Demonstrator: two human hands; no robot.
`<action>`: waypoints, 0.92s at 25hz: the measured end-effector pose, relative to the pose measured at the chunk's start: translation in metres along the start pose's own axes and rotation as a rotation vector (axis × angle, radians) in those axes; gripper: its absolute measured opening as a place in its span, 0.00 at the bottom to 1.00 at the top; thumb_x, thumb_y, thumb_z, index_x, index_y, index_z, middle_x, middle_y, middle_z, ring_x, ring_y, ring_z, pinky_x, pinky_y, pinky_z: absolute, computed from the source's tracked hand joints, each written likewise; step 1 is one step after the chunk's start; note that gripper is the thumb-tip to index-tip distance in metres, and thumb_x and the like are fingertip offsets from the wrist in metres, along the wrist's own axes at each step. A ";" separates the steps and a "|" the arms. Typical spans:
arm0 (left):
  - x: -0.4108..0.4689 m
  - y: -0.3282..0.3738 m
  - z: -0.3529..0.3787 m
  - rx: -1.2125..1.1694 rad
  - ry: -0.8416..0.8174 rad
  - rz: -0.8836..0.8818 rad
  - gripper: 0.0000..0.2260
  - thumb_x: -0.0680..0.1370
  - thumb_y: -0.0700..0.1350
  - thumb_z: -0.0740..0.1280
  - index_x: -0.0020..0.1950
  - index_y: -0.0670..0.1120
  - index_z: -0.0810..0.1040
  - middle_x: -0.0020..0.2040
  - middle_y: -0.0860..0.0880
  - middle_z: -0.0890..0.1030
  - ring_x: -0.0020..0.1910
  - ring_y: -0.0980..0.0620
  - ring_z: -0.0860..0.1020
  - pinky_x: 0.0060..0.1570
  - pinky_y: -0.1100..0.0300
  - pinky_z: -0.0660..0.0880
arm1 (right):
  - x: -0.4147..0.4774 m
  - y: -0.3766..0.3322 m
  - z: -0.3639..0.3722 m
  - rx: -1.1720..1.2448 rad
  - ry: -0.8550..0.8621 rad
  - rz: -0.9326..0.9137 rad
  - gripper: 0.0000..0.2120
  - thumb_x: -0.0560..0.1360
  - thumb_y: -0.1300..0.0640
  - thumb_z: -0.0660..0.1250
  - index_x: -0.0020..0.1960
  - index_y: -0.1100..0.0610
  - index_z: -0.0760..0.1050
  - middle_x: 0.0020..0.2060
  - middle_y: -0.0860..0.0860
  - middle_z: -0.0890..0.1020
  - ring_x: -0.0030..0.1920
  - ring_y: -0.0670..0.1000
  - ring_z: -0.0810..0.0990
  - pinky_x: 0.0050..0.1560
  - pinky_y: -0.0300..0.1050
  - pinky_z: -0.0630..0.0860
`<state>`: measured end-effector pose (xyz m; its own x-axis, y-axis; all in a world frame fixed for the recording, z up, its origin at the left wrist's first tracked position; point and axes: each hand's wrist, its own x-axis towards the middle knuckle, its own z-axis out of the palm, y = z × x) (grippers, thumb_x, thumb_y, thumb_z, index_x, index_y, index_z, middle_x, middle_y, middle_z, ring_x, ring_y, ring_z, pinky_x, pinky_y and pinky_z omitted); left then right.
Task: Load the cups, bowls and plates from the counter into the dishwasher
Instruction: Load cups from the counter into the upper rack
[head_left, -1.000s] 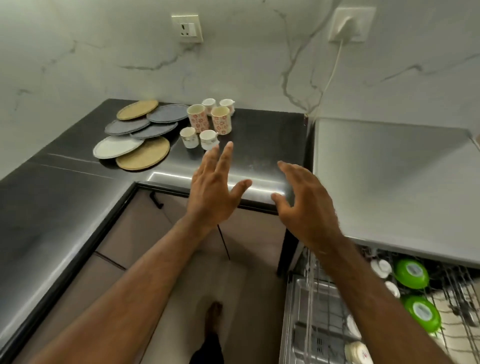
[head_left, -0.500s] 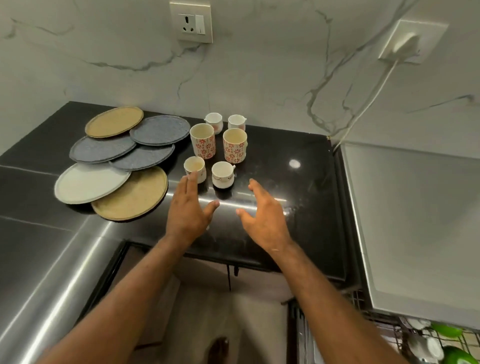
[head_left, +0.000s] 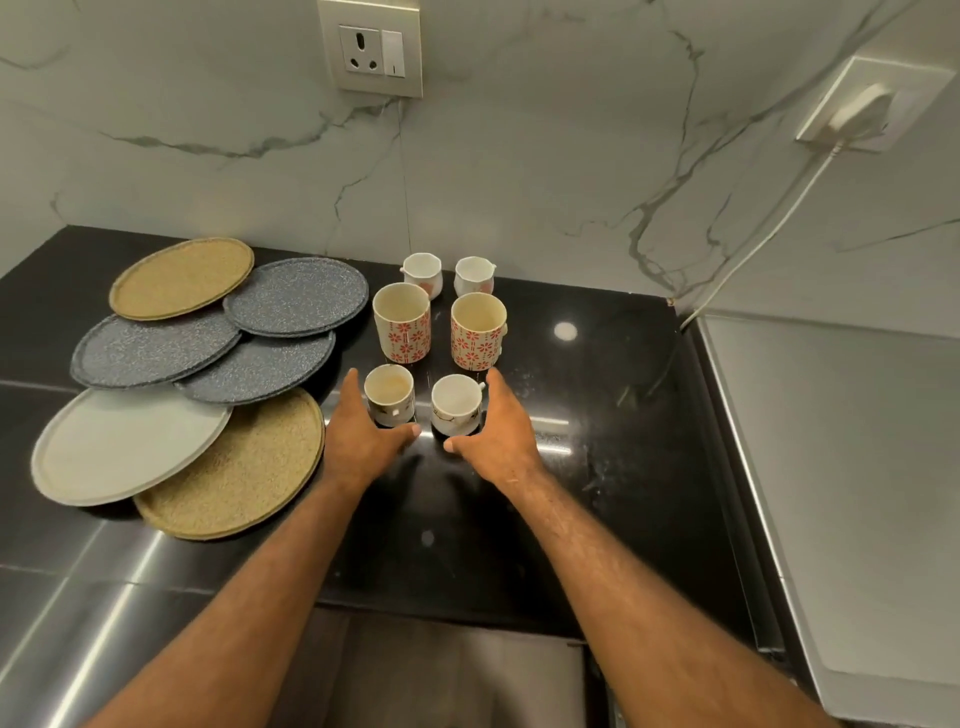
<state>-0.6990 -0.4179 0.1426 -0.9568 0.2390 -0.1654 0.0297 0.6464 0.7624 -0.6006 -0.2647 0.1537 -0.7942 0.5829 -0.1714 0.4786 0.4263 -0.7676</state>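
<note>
Several cups stand on the black counter (head_left: 597, 415). The two front ones are a small cup (head_left: 389, 389) with a stained inside and a small white cup (head_left: 457, 400). My left hand (head_left: 363, 441) brackets the left cup, fingers straight along its left side and thumb in front. My right hand (head_left: 498, 436) mirrors it around the white cup, fingers along the right side. Neither cup is lifted. Behind stand two tall red-flowered mugs (head_left: 402, 325) (head_left: 478, 332) and two small white cups (head_left: 423, 270) (head_left: 474, 273). The dishwasher rack is out of view.
Overlapping plates lie left of the cups: a tan one (head_left: 182, 278), grey ones (head_left: 296, 296) (head_left: 150, 351), a white one (head_left: 124, 447) and a tan one (head_left: 244, 473) near my left wrist. A grey appliance top (head_left: 857, 467) fills the right. A white cable (head_left: 769, 223) runs down the marble wall.
Both hands have moved forward over the counter and now sit around the two front cups. The view has moved closer and the dishwasher rack has dropped out of sight.
</note>
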 end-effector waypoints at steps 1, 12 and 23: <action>0.005 0.001 0.000 -0.016 -0.001 0.011 0.52 0.66 0.49 0.83 0.82 0.48 0.55 0.78 0.46 0.69 0.75 0.45 0.70 0.73 0.49 0.67 | 0.006 -0.001 0.005 0.012 0.008 0.005 0.52 0.60 0.55 0.84 0.76 0.47 0.58 0.67 0.46 0.74 0.69 0.51 0.73 0.68 0.53 0.73; -0.026 0.016 0.003 -0.044 -0.039 0.222 0.27 0.69 0.47 0.78 0.66 0.54 0.73 0.55 0.55 0.80 0.52 0.54 0.80 0.50 0.59 0.77 | -0.010 0.016 -0.007 0.063 0.045 -0.102 0.48 0.63 0.49 0.83 0.76 0.47 0.60 0.68 0.46 0.70 0.67 0.48 0.71 0.61 0.41 0.71; -0.246 0.086 0.076 -0.129 -0.217 0.451 0.28 0.70 0.43 0.77 0.64 0.60 0.71 0.56 0.60 0.79 0.52 0.59 0.80 0.51 0.61 0.80 | -0.218 0.149 -0.175 0.157 0.199 -0.228 0.46 0.60 0.53 0.83 0.71 0.41 0.62 0.57 0.42 0.72 0.57 0.39 0.75 0.55 0.28 0.71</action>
<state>-0.4392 -0.3661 0.2008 -0.7744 0.6274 0.0821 0.3768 0.3530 0.8564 -0.2907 -0.2071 0.1846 -0.7778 0.6154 0.1274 0.2218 0.4585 -0.8606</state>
